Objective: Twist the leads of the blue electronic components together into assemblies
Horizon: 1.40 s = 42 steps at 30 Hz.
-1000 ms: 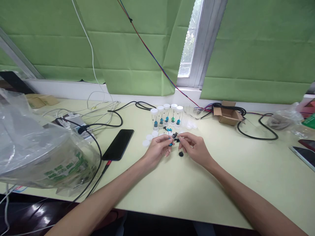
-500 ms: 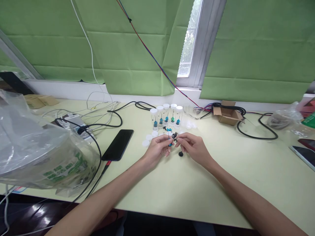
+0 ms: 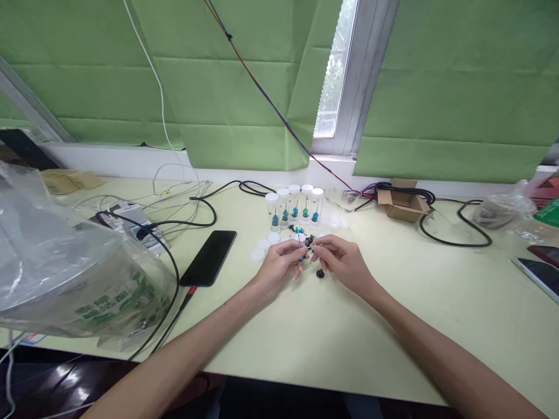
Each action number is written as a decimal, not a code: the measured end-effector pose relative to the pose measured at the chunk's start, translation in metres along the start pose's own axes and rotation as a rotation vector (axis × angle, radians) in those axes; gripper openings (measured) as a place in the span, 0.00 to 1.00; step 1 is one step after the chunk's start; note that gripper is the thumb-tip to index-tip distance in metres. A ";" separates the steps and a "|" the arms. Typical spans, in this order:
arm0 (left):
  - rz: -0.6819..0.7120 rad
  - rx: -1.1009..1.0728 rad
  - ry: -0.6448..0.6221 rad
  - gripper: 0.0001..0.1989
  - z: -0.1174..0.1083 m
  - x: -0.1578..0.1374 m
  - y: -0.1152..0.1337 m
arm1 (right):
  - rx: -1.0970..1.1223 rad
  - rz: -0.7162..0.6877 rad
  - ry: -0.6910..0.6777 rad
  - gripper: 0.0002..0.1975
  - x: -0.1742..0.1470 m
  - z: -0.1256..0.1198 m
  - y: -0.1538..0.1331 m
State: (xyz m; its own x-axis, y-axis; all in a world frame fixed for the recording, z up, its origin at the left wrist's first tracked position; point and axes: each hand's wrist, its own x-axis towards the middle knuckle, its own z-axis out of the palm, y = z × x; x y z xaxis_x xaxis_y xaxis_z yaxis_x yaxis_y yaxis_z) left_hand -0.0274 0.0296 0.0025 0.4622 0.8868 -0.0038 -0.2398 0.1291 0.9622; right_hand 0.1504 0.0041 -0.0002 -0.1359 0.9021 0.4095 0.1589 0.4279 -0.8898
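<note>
My left hand (image 3: 282, 260) is closed on a small blue part (image 3: 302, 256) with a thin dark stem standing up from it. Close beside it, my right hand (image 3: 343, 259) is closed in a pinch; whatever lies between its fingertips is too small to make out. Just beyond the fingers lie small black parts (image 3: 310, 240) and another blue piece (image 3: 299, 230). A round black piece (image 3: 320, 273) rests below the right fingers. Several clear tubes with white caps (image 3: 294, 203) stand in a group behind, with blue or green pieces inside.
Loose white caps (image 3: 258, 254) lie left of the tubes. A black phone (image 3: 208, 258) with a cable is on the left, near a large plastic bag (image 3: 78, 262). An open cardboard box (image 3: 404, 208) and black cable (image 3: 458, 244) sit at the back right. Another phone (image 3: 539, 276) lies far right.
Both hands hold almost the same place and grip. The whole view has shifted very slightly; nothing on the table has visibly moved.
</note>
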 end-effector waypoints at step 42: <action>0.034 -0.019 -0.037 0.11 0.000 0.001 -0.003 | 0.215 0.045 0.036 0.10 0.003 0.001 0.001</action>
State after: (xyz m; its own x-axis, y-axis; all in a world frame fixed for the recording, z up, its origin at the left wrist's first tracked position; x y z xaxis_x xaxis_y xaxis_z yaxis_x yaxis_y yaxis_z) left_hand -0.0258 0.0299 -0.0003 0.4850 0.8736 0.0391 -0.2718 0.1081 0.9563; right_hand 0.1488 0.0069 0.0000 -0.0978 0.9233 0.3715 -0.0482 0.3685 -0.9284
